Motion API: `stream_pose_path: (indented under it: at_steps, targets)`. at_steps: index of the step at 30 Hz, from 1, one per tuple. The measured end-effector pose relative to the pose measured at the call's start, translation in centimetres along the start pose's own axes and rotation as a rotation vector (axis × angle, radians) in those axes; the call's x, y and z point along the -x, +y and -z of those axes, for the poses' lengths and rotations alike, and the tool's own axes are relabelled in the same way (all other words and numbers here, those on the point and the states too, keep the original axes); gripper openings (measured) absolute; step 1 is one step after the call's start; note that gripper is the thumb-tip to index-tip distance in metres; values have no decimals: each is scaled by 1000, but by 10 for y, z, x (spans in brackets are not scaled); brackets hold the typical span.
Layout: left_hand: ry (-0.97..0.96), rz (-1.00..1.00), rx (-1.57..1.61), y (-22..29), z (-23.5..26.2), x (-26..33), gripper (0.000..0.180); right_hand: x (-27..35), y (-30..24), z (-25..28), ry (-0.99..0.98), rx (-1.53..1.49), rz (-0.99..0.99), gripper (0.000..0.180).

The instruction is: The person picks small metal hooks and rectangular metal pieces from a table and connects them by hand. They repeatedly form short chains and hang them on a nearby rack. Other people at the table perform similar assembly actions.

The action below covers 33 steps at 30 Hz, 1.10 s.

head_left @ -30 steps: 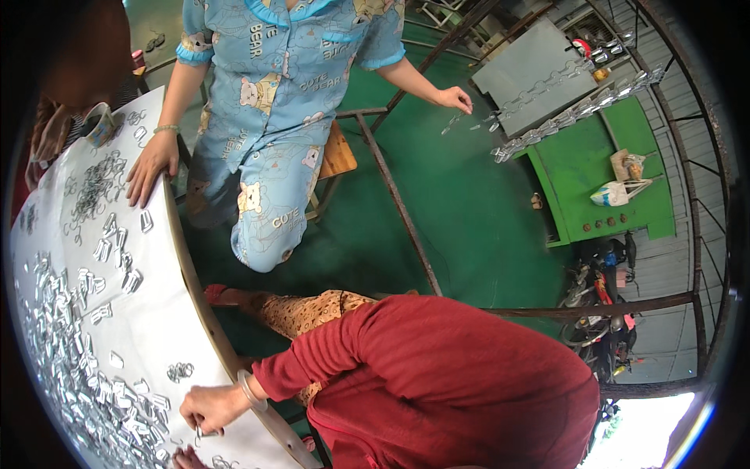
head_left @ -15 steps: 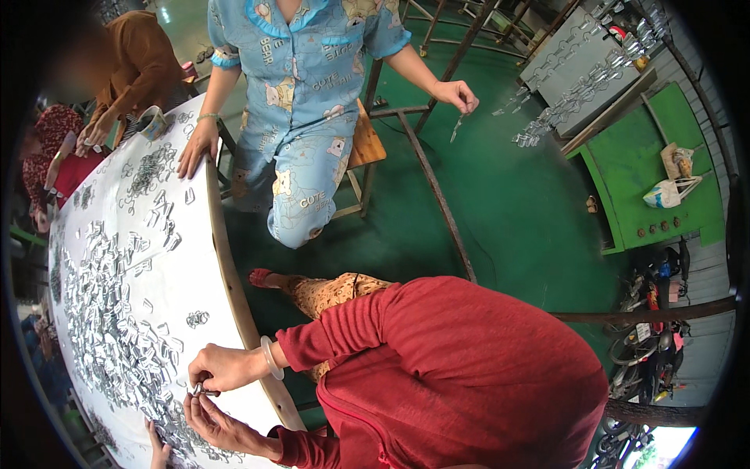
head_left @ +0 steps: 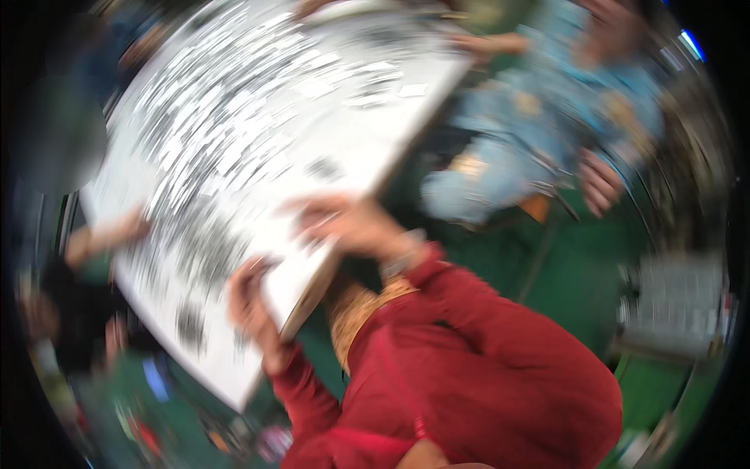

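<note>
The picture is smeared by motion. My left hand [head_left: 254,309], in a red sleeve, is raised over the near edge of the white table [head_left: 293,285], its fingers curled together. Something small and dark shows at its fingertips, too blurred to name. My right hand [head_left: 351,225], with a pale bangle [head_left: 408,248] at the wrist, hovers farther to the right over the table's edge. Its fingers are too smeared to show whether they hold anything. The hands are apart. Beyond them, many small silvery metal pieces [head_left: 219,129] lie in a broad heap.
A person in light blue patterned clothes [head_left: 539,117] sits at the right side of the table. Another person's arm [head_left: 109,234] reaches onto it from the left. Small dark piles [head_left: 190,327] lie on the tabletop. Grey and green cabinets [head_left: 676,301] stand at the right.
The view has swung round, so the table now lies across the upper left. My hands, earlier together on a small metal piece, have moved apart.
</note>
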<state>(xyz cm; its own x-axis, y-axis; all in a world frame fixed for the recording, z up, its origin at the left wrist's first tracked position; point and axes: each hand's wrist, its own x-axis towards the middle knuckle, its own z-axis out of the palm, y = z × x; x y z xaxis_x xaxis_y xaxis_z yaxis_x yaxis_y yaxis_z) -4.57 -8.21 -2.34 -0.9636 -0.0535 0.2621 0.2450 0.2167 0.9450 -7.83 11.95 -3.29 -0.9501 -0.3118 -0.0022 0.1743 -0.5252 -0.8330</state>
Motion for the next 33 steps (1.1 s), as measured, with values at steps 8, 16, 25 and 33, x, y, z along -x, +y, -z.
stream_pose_path:
  at_steps: [8, 16, 25, 33]
  targets:
    - [-115, 148, 262, -3, -13, 30, 8, -30, -3, 67, 376, 822, 41, 25]
    - [-248, 54, 30, 16, -34, 25, 11, -121, 42, 107, -26, 1465, 470, 30]
    - [-222, 113, 207, -2, -62, 34, 6, -71, 1, 54, 175, 724, 177, 25]
    - [-268, 68, -140, 23, -73, 25, 7, 33, -22, 27, 200, 553, 187, 25]
